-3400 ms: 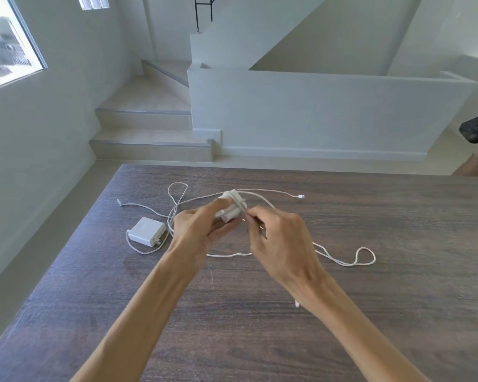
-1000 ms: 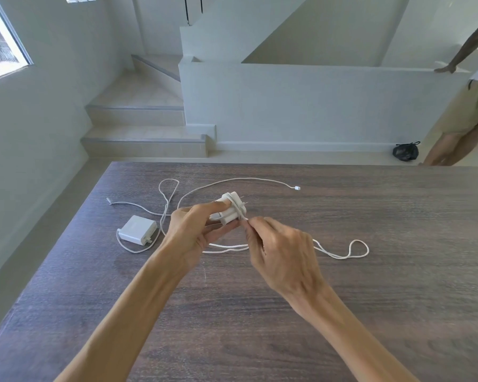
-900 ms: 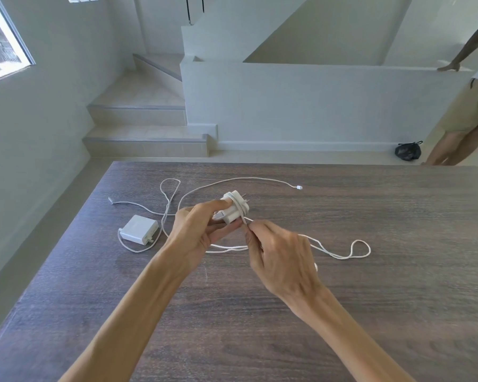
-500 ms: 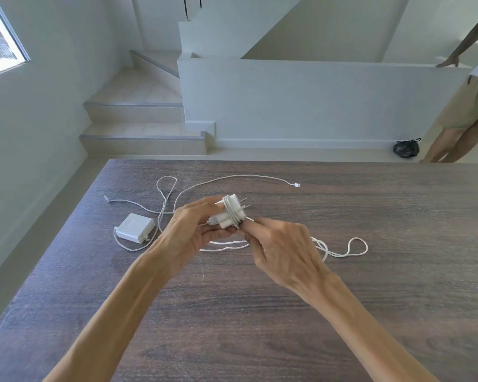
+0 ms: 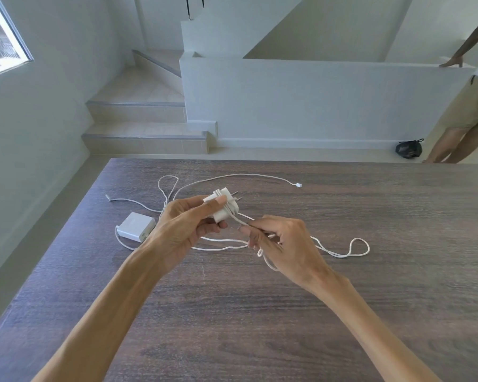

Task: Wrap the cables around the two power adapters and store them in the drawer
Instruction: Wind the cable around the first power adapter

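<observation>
The left hand [image 5: 185, 227] grips the adapter [image 5: 223, 205] above the table [image 5: 370, 299], prongs pointing up-right, while the right hand [image 5: 282, 244], just right of it, pinches the cable [image 5: 239, 220] running taut down-right from the wraps.

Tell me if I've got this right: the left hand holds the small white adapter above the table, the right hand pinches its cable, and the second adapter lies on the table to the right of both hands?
Not quite. In the head view the second adapter lies on the table to the left of both hands, beside the left hand. The rest holds: that hand holds the small white adapter, and the right hand pinches its cable.
</observation>
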